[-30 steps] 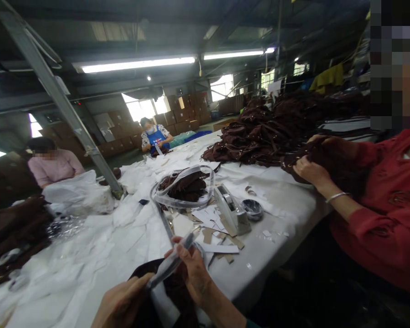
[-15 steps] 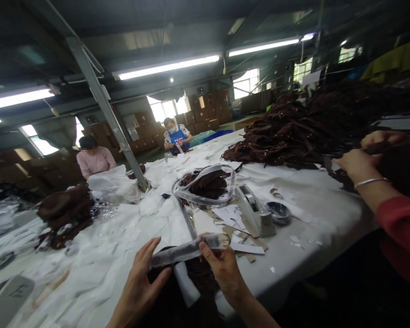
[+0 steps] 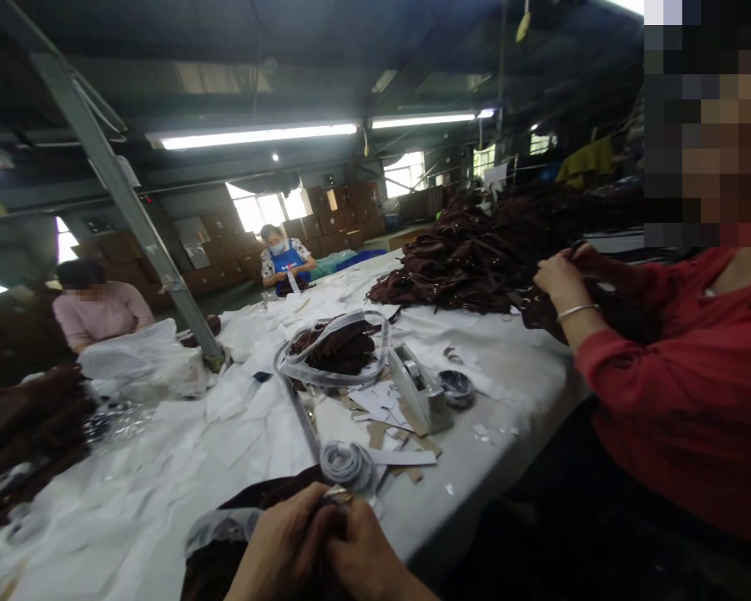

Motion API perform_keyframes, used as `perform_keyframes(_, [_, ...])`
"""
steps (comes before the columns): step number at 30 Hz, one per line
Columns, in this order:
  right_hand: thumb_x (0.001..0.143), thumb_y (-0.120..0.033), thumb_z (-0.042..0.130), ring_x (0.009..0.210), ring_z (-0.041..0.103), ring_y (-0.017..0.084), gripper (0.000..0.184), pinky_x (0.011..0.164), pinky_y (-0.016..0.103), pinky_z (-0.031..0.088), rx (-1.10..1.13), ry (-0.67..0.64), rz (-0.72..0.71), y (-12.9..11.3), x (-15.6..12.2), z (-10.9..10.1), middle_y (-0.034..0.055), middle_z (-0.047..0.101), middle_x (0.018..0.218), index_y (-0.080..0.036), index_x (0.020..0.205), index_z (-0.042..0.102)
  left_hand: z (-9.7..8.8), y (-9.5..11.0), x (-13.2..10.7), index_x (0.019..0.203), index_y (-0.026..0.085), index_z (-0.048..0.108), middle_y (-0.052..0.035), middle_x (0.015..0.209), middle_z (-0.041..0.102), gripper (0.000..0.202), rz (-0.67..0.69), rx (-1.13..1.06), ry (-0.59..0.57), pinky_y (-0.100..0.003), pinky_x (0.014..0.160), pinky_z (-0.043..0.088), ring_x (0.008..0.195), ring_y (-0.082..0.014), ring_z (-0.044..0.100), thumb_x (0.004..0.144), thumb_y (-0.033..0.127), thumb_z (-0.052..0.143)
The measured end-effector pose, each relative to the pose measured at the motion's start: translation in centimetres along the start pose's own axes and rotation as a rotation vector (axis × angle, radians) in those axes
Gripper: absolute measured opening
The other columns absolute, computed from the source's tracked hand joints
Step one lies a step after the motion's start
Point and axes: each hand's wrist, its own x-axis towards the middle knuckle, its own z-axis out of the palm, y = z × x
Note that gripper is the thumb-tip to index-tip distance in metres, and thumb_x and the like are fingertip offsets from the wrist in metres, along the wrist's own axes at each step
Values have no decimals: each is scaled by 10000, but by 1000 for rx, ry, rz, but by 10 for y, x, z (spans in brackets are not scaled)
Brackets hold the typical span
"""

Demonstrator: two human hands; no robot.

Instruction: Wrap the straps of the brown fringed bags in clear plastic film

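Note:
My left hand and my right hand are pressed together at the bottom edge, both closed over a dark brown bag at the near edge of the table. A metal ring shows between the fingertips. A clear plastic-wrapped strap trails left from my left hand. Just beyond my fingers lies a small grey coil on the white table covering.
A tape dispenser and a small round tin sit mid-table beside paper scraps. A clear bag of brown pieces lies behind them. A big brown heap is at right, where a person in red works. Two other people sit farther back.
My hands dropped lower and came together over the bag; earlier they held the plastic-wrapped strap stretched between them. The view swung back to the right.

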Motion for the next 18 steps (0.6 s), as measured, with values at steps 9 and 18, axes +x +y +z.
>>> perform_keyframes(9, [795,-190,552,947,640,218,266,821,299,491,126,42,15,3,-11,-12,47,708,970,-171,1028,680,33,-42,-7,927,261,553,-9,792,706,219,-77,182,98,-245,629,447,721,-186,676,934,315,341])
perform_keyframes(18, [821,-407,582,675,650,210,294,598,300,517,-139,212,143,33,-12,-24,53,713,760,-196,973,719,-46,-56,-23,875,197,584,51,559,471,311,-321,-408,694,-208,443,331,473,-109,417,851,503,531])
